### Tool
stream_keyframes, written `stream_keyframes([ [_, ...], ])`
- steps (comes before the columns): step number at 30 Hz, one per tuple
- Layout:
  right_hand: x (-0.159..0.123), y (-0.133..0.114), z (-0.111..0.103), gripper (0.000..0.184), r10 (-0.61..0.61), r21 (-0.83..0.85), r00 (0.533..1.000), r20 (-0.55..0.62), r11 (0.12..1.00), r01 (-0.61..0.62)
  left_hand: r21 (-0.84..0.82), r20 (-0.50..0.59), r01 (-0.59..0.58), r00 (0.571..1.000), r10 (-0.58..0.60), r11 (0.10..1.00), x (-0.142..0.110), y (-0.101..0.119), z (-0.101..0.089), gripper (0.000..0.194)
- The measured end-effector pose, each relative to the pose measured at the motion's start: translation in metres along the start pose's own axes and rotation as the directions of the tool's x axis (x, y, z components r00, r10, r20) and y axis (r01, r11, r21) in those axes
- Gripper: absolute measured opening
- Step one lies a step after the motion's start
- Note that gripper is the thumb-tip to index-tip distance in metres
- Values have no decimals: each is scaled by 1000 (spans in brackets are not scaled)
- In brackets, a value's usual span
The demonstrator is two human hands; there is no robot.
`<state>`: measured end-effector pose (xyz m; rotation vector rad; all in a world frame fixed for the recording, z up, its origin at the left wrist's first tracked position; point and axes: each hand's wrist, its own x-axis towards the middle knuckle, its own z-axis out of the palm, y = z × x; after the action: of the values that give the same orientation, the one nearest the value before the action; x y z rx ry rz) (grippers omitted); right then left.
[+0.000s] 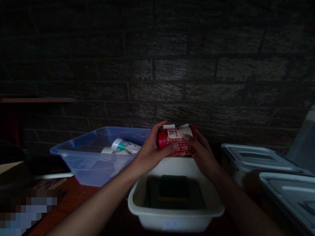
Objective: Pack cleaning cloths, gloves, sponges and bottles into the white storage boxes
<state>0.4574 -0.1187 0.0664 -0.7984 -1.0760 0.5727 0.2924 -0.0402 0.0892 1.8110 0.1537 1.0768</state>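
Note:
A red cylindrical container point(179, 149) with gold characters lies on its side in the air between my hands. Its white label point(179, 131) is partly lifted, with pale flaps standing up at the top edge. My left hand point(154, 147) wraps round the left end, thumb across the front. On the other end, my right hand point(200, 147) grips with its thumb against the label. Below is a white basin point(177, 211); dark water appears to lie in it, along with a sponge point(174, 186) with a dark green top and yellowish underside.
Left of the basin stands a translucent blue plastic bin point(91, 167) holding white containers point(126, 146). Lidded storage boxes point(261, 157) are at the right. Behind everything rises a dark brick wall point(157, 68). A brown tabletop point(81, 193) shows at the left.

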Motion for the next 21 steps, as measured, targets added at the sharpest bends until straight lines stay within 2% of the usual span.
stream_keyframes([
  [4, -1, 2, -1, 37, -34, -1, 998, 43, 999, 34, -2, -11, 25, 1000, -25, 1000, 0, 2, 1, 54],
  [9, -3, 0, -2, 39, -37, 16, 995, 92, 999, 36, -102, 40, 70, 997, -66, 992, 0, 6, 0, 53],
  [14, -2, -7, 2, 35, 87, 68, 995, 43, 994, -90, -57, 55, -18, 998, 21, 998, 0, 5, -2, 53],
  [18, 1, -10, 4, 47, 187, 184, 982, 14, 965, -186, -24, 81, -36, 996, 38, 999, -1, 4, -2, 54],
  [21, 2, -7, 3, 51, 230, 192, 973, 9, 955, -228, -30, 97, -47, 994, 50, 998, 0, 2, -3, 51],
])
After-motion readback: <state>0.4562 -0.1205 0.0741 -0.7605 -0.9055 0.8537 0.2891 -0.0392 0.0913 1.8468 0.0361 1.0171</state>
